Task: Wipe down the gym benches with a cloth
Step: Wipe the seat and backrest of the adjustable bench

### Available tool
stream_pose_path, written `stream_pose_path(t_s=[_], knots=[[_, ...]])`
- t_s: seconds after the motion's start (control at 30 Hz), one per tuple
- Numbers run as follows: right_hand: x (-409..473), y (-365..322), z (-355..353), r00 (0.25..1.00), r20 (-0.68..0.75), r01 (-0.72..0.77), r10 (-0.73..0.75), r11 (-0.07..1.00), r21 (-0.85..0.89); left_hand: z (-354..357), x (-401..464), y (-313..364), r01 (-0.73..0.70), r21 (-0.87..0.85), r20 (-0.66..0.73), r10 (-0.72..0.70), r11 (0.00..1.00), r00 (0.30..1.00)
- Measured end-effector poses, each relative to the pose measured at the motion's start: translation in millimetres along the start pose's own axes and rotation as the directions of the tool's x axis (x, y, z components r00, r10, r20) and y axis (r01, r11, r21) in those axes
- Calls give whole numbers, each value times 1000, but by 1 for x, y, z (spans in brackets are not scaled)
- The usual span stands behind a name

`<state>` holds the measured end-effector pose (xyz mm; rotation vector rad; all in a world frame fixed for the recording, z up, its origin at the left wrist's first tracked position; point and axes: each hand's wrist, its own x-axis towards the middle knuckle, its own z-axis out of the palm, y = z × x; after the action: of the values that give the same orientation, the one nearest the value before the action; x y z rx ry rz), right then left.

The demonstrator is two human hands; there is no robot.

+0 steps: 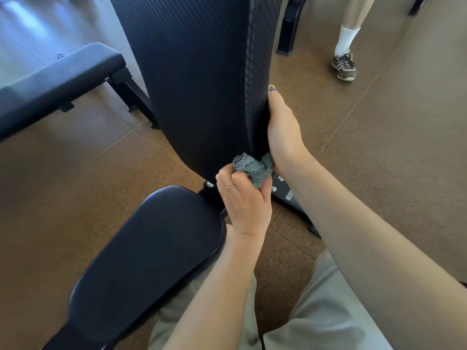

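A black adjustable bench fills the middle: its raised back pad point(197, 79) stands steep, and its seat pad point(149, 251) lies below it toward me. My left hand point(243, 200) is shut on a crumpled grey cloth point(255, 170) and presses it against the lower right corner of the back pad. My right hand point(283, 130) grips the right edge of the back pad just above the cloth, thumb pointing up along the edge.
A second flat black bench point(58, 79) stands at the left. Another person's leg with a white sock and brown shoe point(345, 65) is at the upper right, beside a black frame post point(289, 29). The bench's base bar point(290, 198) lies on brown cork floor.
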<state>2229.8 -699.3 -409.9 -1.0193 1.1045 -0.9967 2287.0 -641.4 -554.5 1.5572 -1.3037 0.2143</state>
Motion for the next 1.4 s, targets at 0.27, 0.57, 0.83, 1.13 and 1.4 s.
stream_pose_path(t_s=[0.27,0.57,0.83,1.13,1.4], knots=[[1,4,6,995,-98,-8,-1,995,-98,-9,-25,-46,-101,310,293,6,945,956],[-5,-4,12,989,-110,-104,95,992,-78,-27,-1,-54,271,594,434,-585,757,685],[-15,-37,6,924,-227,-369,307,872,-322,-93,100,1,569,465,624,-708,678,333],[-75,-195,18,793,-109,-606,599,758,-240,-193,250,140,778,454,875,-381,434,-299],[-120,-334,15,802,180,-544,570,821,-175,-270,382,234,704,407,909,-181,582,-376]])
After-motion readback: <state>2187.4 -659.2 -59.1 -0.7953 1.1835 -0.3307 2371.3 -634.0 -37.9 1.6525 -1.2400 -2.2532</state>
